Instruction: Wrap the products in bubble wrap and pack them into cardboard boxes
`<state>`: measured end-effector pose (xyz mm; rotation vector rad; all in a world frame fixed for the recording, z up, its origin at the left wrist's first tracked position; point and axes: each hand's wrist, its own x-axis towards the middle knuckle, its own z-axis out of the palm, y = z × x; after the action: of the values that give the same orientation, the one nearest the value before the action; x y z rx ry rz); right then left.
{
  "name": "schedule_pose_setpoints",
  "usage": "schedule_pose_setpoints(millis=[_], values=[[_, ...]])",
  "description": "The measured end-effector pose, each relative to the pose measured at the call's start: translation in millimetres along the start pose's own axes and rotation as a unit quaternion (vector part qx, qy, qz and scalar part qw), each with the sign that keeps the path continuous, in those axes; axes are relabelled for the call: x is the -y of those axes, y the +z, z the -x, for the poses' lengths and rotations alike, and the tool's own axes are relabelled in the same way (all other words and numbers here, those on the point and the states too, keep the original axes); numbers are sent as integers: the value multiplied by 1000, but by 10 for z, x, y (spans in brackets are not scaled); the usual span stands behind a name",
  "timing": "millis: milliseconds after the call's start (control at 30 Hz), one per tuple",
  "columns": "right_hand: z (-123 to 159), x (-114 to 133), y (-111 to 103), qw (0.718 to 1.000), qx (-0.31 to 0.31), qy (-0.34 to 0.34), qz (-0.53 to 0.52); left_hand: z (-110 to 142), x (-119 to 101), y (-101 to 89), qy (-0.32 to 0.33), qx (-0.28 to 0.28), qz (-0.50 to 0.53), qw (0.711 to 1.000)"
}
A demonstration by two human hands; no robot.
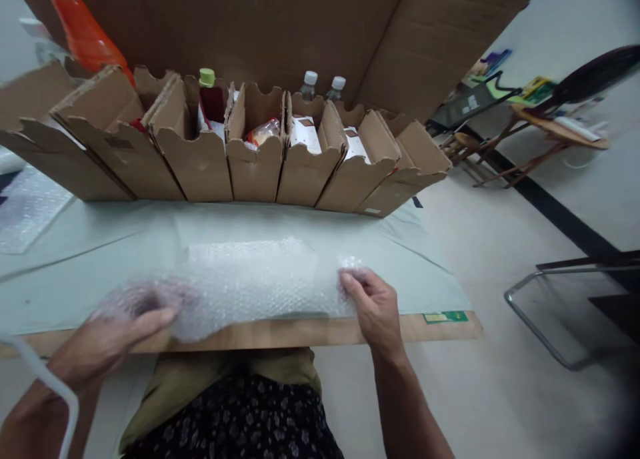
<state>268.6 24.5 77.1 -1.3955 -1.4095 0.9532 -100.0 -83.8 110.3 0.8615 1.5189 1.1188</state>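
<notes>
A clear sheet of bubble wrap (pixel 260 282) stretches between my two hands at the front edge of the table. My right hand (pixel 373 305) pinches its right end between thumb and fingers. At the other end, my left hand (pixel 117 335) grips the sheet, its thumb on top and its fingers partly hidden under the plastic. Motion blurs the left part of the wrap. The middle of the sheet hangs over the pale green tablecloth (pixel 165 222); whether it touches the cloth I cannot tell.
Several cardboard bins (pixel 255 172) stand in a row behind, holding bottles and packets. An orange bottle (pixel 90 35) rises at the left. More bubble wrap (pixel 33 209) lies on the left side. A metal chair frame (pixel 530 325) and a small wooden table (pixel 565 129) stand to the right.
</notes>
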Motion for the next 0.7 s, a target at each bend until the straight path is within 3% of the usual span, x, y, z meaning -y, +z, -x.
schedule_pose_setpoints(millis=[33,133,200,267,367,433,533,600,700], values=[[-120,-18,-2,999,6,-21,38,-188,-29,30,-8,16,-101,995],[-416,-142,132,976,50,-76,197,-611,5,82,27,-38,-273,961],[-533,-246,209,947,52,-96,303,-723,95,51,33,-81,-395,914],[-608,-280,161,915,11,-125,383,-732,188,-8,62,-114,-503,854],[-764,-12,-116,865,-90,-218,443,-689,279,28,183,-154,-559,794],[-984,394,-272,848,-108,-292,430,-693,335,235,296,-146,-541,773],[-1536,1089,-226,850,-14,-347,395,-742,507,741,435,-50,-487,756],[-1990,1423,-32,849,93,-323,408,-767,672,1039,446,16,-495,745],[-2603,1589,311,806,304,-260,436,-769,874,1228,435,47,-511,740]])
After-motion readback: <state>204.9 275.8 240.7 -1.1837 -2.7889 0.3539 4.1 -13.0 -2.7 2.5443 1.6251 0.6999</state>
